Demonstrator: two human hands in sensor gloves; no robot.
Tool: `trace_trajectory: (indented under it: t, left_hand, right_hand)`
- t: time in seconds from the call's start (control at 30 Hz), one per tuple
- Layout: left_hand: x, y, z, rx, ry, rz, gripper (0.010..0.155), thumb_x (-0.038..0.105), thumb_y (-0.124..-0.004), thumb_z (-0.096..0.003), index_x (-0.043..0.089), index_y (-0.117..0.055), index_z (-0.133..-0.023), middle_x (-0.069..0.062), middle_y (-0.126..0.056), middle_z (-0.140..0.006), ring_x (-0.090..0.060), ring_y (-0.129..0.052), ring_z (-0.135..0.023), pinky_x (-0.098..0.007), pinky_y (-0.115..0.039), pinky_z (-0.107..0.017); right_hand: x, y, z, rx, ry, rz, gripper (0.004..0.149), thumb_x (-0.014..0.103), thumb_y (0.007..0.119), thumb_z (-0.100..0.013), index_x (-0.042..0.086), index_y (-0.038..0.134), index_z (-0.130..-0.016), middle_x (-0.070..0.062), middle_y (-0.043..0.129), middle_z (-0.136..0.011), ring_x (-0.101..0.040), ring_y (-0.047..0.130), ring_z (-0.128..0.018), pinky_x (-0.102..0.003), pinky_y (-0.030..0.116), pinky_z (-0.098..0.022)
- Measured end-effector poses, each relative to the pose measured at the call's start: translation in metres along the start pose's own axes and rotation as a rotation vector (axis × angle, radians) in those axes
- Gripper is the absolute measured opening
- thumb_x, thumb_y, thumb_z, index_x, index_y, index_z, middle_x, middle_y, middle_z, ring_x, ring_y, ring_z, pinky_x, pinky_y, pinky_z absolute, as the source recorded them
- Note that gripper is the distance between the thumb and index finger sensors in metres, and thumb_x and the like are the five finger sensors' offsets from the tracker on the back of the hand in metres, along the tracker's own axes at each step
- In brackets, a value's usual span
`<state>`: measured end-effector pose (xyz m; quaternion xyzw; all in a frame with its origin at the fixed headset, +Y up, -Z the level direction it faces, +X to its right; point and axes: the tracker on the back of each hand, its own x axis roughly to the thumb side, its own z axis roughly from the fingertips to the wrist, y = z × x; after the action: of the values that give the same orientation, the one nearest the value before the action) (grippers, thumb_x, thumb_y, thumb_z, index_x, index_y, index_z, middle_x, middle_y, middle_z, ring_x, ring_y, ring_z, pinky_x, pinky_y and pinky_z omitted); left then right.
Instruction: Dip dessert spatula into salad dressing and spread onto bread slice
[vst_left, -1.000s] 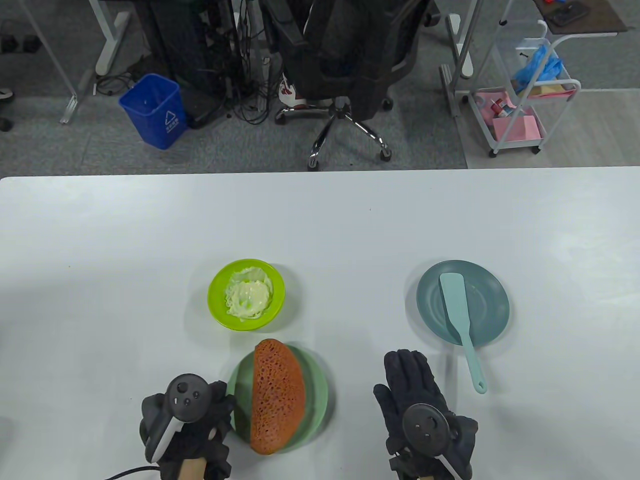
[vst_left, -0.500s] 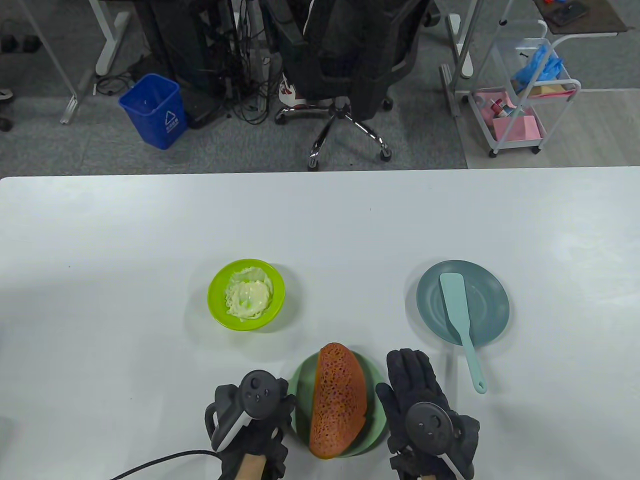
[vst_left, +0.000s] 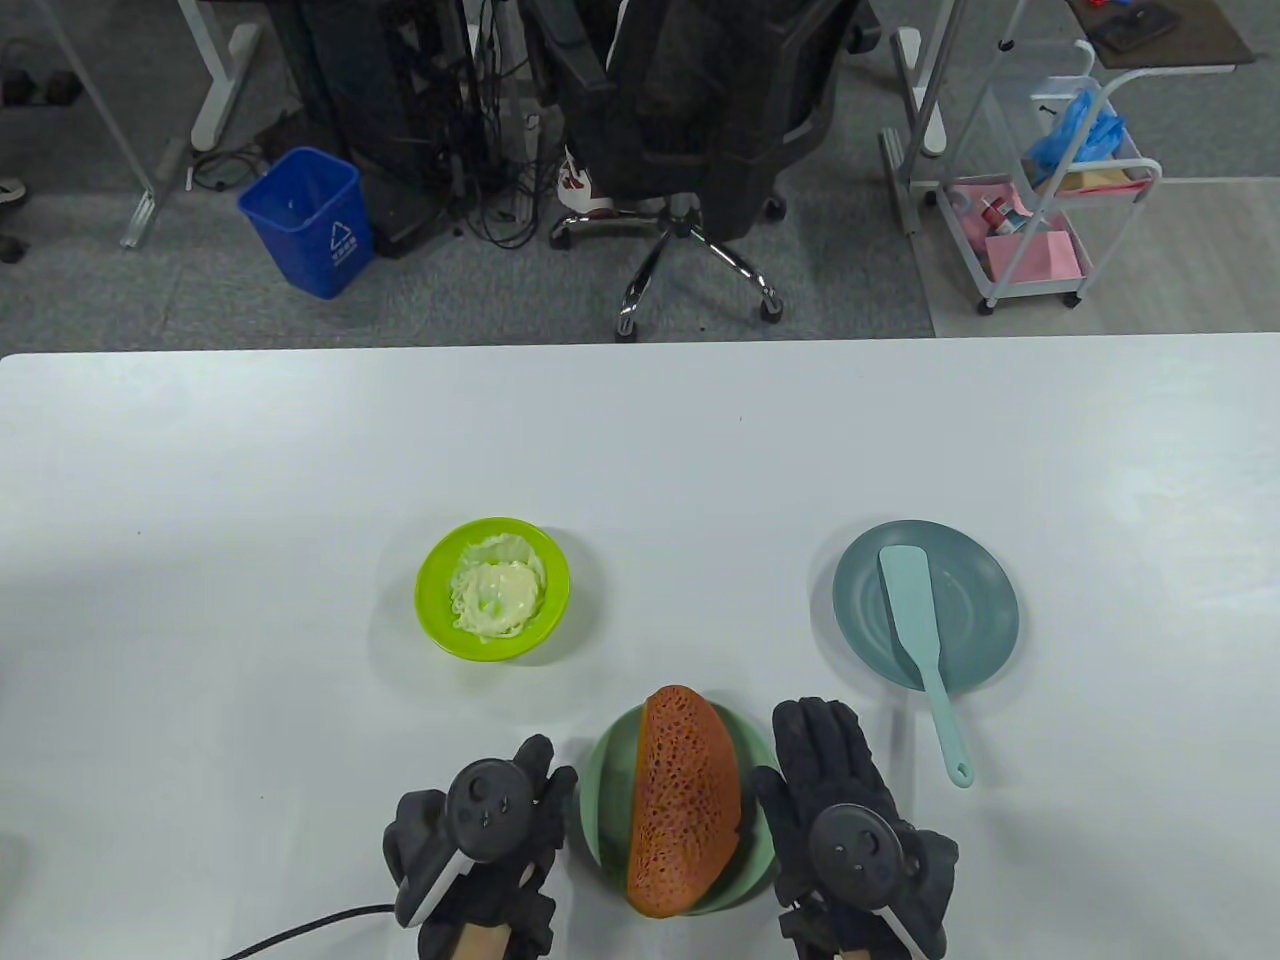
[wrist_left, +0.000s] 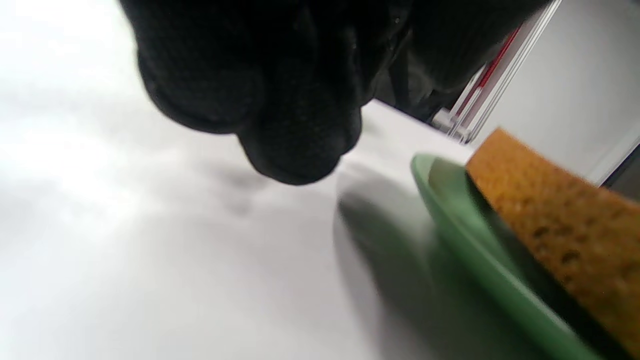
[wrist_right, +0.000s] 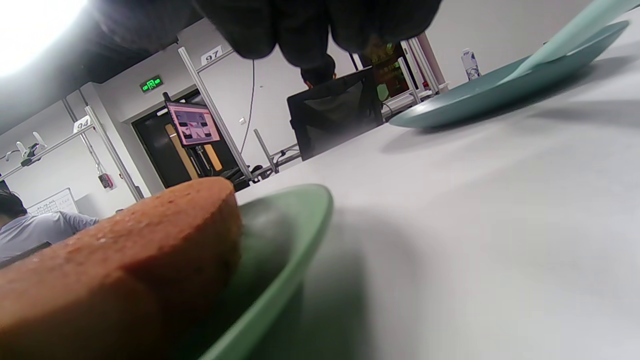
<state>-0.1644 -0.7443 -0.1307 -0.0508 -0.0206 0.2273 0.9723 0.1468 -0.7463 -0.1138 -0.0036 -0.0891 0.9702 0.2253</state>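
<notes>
Green bowl (vst_left: 492, 590) of dressing (vst_left: 495, 596) shows only from above.

On the table: two plates, green (vst_left: 600, 800) and grey-blue (vst_left: 985, 610), one bowl (vst_left: 435, 580), one spatula (vst_left: 915, 610), and apparently one bread slice (vst_left: 685, 800).

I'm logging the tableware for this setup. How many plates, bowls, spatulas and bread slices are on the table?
Plates: 2, green plate and grey-blue plate
Bowls: 1, lime bowl
Spatulas: 1, spatula
Bread slices: 1, bread slice
Total: 5
</notes>
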Motion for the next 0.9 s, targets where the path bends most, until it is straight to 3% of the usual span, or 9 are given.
trace_trajectory:
  t: [0.13,0.33,0.57,0.9]
  left_hand:
    - [0.004,0.006,0.01,0.17,-0.091,-0.128,0.066,0.053,-0.064,-0.0619,0.007,-0.069,-0.11,-0.022,-0.083,-0.098,-0.04,-0.1,-0.075,-0.055,-0.084,-0.055]
    - [0.006,-0.003,0.014,0.243,-0.158,-0.289,0.072,0.056,-0.054,-0.0615,0.008,-0.06,-0.114,-0.028,-0.064,-0.112,-0.052,-0.079,-0.096,-0.065,-0.07,-0.065]
    - [0.002,-0.009,0.012,0.157,-0.181,-0.231,0.073,0.055,-0.046,-0.0613,0.008,-0.049,-0.117,-0.026,-0.046,-0.117,-0.053,-0.056,-0.106,-0.064,-0.054,-0.072]
    - [0.007,-0.007,0.015,0.147,-0.21,-0.208,0.071,0.052,-0.046,-0.0618,0.008,-0.051,-0.117,-0.025,-0.049,-0.117,-0.052,-0.055,-0.106,-0.064,-0.052,-0.072]
  right_hand:
    - [0.0,0.0,0.0,-0.001,0.002,0.005,0.063,0.056,0.064,-0.05,0.035,0.051,-0.108,-0.001,0.051,-0.115,-0.032,0.049,-0.112,-0.046,0.053,-0.081]
    - [0.001,0.001,0.001,0.007,0.002,0.018,0.063,0.056,0.064,-0.05,0.035,0.051,-0.108,-0.001,0.051,-0.116,-0.032,0.049,-0.112,-0.046,0.053,-0.081]
    - [0.002,0.003,0.002,0.021,0.002,0.044,0.063,0.057,0.064,-0.05,0.035,0.051,-0.108,-0.001,0.051,-0.115,-0.032,0.05,-0.112,-0.046,0.053,-0.081]
    - [0.016,-0.001,0.0,-0.005,-0.04,0.085,0.063,0.056,0.064,-0.051,0.034,0.053,-0.108,-0.002,0.052,-0.116,-0.034,0.05,-0.112,-0.047,0.053,-0.081]
